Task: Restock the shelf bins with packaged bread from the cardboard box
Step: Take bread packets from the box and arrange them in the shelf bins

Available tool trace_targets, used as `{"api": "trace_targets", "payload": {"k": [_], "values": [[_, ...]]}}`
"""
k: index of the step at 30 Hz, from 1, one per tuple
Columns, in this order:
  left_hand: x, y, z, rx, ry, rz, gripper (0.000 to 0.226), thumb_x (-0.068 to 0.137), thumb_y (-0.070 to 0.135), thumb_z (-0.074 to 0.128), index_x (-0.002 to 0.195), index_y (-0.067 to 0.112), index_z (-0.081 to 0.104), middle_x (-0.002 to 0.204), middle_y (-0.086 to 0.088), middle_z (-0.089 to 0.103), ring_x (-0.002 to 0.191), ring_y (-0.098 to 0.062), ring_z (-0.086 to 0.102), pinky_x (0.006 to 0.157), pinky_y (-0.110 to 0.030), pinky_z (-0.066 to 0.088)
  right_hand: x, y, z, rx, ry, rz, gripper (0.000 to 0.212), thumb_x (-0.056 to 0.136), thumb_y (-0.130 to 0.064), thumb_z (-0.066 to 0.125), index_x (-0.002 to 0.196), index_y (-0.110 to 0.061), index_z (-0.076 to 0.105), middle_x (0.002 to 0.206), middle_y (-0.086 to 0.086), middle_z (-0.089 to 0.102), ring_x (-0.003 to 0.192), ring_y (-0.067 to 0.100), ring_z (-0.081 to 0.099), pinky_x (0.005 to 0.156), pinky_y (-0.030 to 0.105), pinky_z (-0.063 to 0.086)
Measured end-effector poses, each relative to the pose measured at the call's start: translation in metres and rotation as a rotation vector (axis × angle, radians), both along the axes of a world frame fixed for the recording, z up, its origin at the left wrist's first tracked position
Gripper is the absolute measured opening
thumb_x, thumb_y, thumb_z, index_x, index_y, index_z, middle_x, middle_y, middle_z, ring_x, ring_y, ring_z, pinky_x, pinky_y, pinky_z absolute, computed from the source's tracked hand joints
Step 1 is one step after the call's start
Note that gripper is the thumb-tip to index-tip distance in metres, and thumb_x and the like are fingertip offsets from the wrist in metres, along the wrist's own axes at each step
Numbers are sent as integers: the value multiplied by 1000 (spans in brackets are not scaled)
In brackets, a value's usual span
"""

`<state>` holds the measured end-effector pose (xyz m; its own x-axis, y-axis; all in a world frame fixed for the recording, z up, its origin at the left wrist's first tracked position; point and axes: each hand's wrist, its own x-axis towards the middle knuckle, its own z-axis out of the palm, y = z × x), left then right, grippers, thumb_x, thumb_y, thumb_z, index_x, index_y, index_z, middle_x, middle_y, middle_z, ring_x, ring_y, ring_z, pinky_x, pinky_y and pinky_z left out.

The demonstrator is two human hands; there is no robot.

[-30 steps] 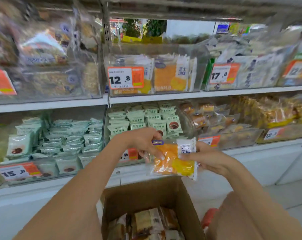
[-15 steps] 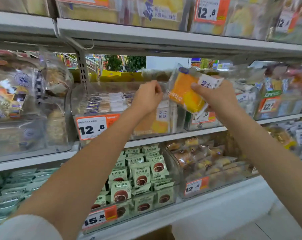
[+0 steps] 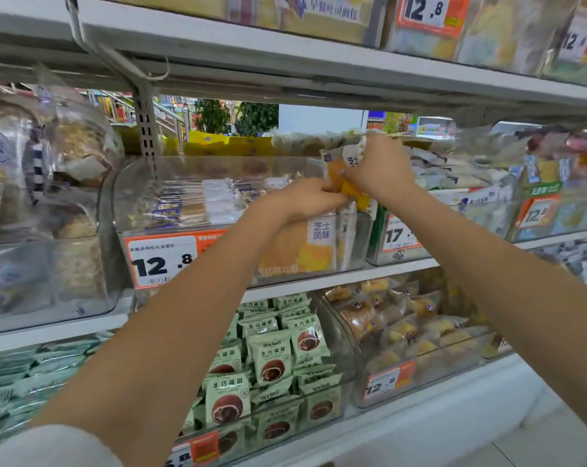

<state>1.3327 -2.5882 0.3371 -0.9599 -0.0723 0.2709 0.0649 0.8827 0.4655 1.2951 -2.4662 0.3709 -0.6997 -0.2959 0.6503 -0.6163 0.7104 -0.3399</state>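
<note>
both hands up at the clear bin (image 3: 217, 183) on the middle shelf: right hand (image 3: 379, 168) grips the yellow bread pack (image 3: 347, 178) from the right, left hand (image 3: 310, 197) pinches its lower left edge, pack upright over the bin's right end.

Pale green packets printed with a brown round cake (image 3: 271, 362) stand in rows at the front edge of the lower shelf. An orange-and-white paper price tag reading 12.8 (image 3: 162, 261) hangs on the middle shelf's front edge. Behind the shelving, dark green leafy plants (image 3: 238, 117) show.
</note>
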Motion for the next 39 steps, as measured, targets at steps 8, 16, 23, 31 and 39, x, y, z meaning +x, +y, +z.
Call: {"api": "trace_targets", "payload": {"k": [8, 16, 23, 31, 39], "values": [[8, 5, 2, -426, 238, -47, 21, 93, 19, 46, 103, 22, 64, 108, 4, 64, 109, -22, 53, 93, -40, 38, -6, 0, 8, 90, -64, 15, 37, 82, -32, 71, 101, -6, 53, 90, 9, 49, 89, 26, 54, 65, 31, 37], [8, 2, 2, -347, 267, -89, 9, 93, 19, 55, 93, 20, 63, 92, 6, 63, 93, -18, 55, 81, -34, 39, -6, 3, 9, 31, -96, 49, 37, 80, -38, 71, 90, -11, 49, 84, 6, 51, 84, 23, 54, 58, 29, 39], [15, -7, -2, -284, 409, -12, 15, 91, 7, 48, 83, 19, 48, 88, -7, 61, 84, -29, 56, 74, -39, 46, 3, 9, 22, 46, -76, 25, 43, 82, -34, 70, 67, -16, 34, 66, -1, 38, 70, 19, 49, 53, 27, 39], [14, -7, -2, -247, 420, -8, 12, 87, 14, 44, 82, 24, 46, 89, -10, 59, 83, -32, 56, 75, -46, 49, 11, -3, 41, 212, -64, -8, 37, 84, -23, 68, 109, -3, 51, 94, 10, 50, 82, 25, 52, 71, 31, 48], [15, -5, -1, -251, 386, 22, 15, 90, 7, 44, 84, 19, 48, 92, -14, 59, 85, -34, 56, 76, -45, 49, 2, -19, 25, 395, -75, -87, 37, 88, -17, 62, 118, 0, 51, 112, 16, 59, 103, 29, 59, 71, 29, 42]]}}
